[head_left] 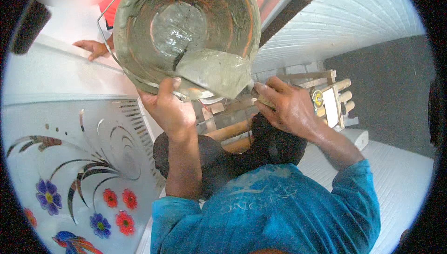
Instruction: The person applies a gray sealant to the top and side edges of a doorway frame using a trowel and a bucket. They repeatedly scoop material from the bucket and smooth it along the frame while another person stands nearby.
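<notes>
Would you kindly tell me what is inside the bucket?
In the bucket, wet grey paste coats the bottom and walls. The trowel reaches in, its blade hiding part of the near wall.

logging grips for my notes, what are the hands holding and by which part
The left hand holds the bucket by its near rim; the right hand holds the trowel by its handle.

PLACE: building site, home or other unclear | EVIDENCE: bucket (132, 33), wet grey mix (179, 26) inside; trowel (215, 71), smeared; bamboo poles (345, 96), several; panel (109, 162), flower-patterned; cladding (363, 19), white, ribbed
</notes>
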`<state>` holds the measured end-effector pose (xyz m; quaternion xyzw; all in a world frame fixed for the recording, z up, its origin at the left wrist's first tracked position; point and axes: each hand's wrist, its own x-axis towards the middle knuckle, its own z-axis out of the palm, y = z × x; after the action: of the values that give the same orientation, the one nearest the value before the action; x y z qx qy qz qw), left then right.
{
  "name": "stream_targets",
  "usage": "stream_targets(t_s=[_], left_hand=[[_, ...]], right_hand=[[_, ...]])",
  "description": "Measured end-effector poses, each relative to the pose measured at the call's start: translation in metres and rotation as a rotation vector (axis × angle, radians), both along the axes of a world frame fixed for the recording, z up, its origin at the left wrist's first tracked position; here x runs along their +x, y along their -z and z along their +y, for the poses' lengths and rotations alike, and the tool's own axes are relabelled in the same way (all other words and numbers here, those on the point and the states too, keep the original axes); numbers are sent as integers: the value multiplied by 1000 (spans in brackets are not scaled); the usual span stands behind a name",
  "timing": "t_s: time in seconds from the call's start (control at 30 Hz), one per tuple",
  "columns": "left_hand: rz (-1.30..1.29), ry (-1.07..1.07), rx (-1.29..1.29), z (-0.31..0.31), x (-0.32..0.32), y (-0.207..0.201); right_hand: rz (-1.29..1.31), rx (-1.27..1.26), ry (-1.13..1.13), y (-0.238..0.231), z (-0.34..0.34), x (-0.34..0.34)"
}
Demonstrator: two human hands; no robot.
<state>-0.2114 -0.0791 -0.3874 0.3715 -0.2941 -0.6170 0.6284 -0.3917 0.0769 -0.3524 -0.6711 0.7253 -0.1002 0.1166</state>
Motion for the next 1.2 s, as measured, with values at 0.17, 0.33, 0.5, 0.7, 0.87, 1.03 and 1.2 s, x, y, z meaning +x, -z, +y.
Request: stream_targets(t_s=[0.17, 0.33, 0.5, 0.7, 0.87, 1.03, 1.2], left_hand=[[106, -17, 149, -32, 22, -11], [85, -40, 165, -37, 24, -3], [131, -52, 166, -28, 17, 0], [166, -69, 209, -39, 30, 3], [72, -89, 119, -38, 24, 5], [179, -187, 125, -30, 28, 0], [68, -247, -52, -41, 34, 0]], right_hand=[[27, -54, 91, 15, 18, 15], [11, -35, 80, -11, 49, 10], [66, 103, 98, -29, 62, 2], [-170, 23, -50, -45, 52, 5], [-1317, 140, 279, -19, -2, 28], [-1416, 425, 482, -9, -27, 34], [-1152, 655, 688, -50, 22, 24]])
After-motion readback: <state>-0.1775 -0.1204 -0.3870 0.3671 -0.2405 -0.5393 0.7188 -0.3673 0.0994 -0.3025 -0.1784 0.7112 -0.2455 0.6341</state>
